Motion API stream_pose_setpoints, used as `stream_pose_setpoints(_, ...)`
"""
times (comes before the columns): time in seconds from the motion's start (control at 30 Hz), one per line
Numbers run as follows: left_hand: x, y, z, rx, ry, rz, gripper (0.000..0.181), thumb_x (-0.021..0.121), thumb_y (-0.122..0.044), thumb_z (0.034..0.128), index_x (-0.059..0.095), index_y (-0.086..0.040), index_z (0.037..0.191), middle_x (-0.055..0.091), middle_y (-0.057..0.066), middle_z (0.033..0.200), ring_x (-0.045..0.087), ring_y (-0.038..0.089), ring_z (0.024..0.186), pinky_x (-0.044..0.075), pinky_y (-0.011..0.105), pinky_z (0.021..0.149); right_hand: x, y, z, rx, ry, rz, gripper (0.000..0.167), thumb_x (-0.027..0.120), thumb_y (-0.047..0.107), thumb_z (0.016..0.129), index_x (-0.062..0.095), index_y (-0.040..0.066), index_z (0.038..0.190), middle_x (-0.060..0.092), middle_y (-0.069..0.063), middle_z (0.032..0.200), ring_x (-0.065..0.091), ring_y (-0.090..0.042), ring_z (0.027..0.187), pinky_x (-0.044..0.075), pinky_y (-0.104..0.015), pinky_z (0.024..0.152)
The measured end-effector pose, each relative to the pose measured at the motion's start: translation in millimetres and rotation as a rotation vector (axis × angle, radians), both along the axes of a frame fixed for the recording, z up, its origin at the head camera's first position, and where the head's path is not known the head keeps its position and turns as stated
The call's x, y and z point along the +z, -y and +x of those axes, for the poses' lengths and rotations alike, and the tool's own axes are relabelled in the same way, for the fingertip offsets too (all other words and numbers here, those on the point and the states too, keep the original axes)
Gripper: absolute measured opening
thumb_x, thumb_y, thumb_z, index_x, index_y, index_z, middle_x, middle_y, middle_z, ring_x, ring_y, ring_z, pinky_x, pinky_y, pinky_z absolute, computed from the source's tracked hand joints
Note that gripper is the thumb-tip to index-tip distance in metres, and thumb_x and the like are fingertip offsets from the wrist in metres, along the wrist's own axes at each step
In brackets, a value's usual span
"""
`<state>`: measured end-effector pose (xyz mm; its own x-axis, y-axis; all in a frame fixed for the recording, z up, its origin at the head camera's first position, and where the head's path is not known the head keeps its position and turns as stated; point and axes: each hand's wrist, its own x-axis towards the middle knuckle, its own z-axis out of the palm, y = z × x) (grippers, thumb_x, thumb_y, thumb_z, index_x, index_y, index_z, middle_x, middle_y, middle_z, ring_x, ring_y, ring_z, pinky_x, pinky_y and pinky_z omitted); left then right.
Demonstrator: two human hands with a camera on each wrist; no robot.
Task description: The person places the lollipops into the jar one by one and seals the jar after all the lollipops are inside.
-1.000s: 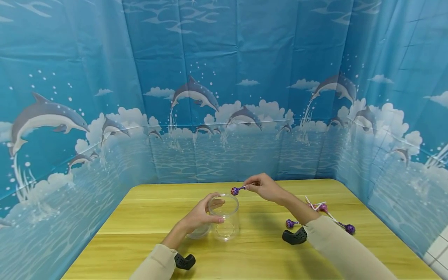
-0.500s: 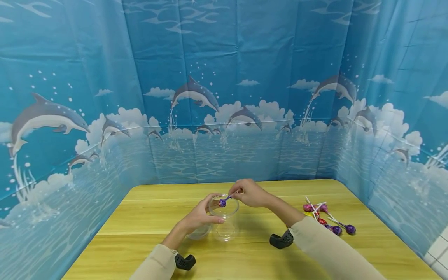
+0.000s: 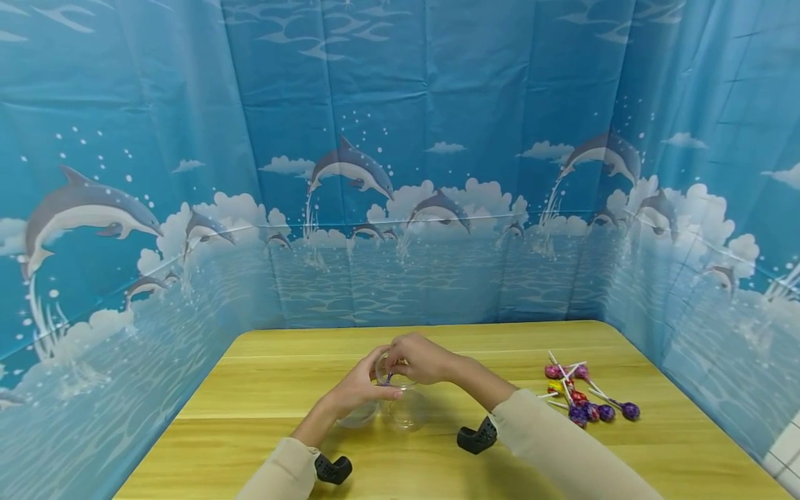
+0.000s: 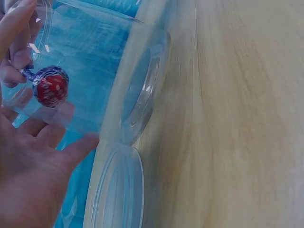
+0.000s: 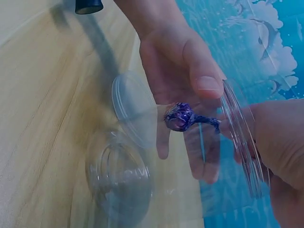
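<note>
The right hand [image 3: 421,357] is pinching a purple-and-red lollipop [image 5: 178,117], which is hanging just below it inside the clear plastic jar [image 4: 95,57]. The left hand [image 3: 357,387] is gripping the jar; with too soft a hold, a bump could be tipping it.

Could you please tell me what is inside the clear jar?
Inside the clear jar I see the wrapped head of one lollipop; no other candy shows there. Its stick cannot be seen, because the right hand, partly inside too, covers it.
</note>
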<state>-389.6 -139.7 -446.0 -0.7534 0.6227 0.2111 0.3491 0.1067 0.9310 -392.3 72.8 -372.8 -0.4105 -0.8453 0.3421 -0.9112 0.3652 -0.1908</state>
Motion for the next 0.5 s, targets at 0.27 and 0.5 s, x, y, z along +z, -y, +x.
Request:
stream_pose_setpoints(0.27,-1.8,-0.2,-0.4,-0.018,0.005,0.026,0.080,0.077,-0.023,0.0950,0.032,-0.019,0.161,0.046,0.010,0.151,0.052,0.030,0.130,0.051,0.046,0.098,-0.7,1.7,3.0,0.015,0.066,-0.053,0.013,0.074,-0.001,0.093,0.080,0.004,0.104,0.073,-0.006,0.096,0.064,-0.013,0.085,0.055,-0.029,0.076)
stream_pose_setpoints(0.5,-2.3,-0.3,0.0,-0.003,0.004,0.014,0.079,0.079,-0.023,0.0942,0.035,-0.022,0.160,0.046,0.007,0.152,0.050,0.029,0.133,0.047,0.049,0.102,-3.3,1.2,4.4,-0.041,0.097,-0.081,0.016,0.075,-0.001,0.093,0.080,0.007,0.106,0.073,-0.005,0.097,0.062,-0.012,0.085,0.054,-0.030,0.076)
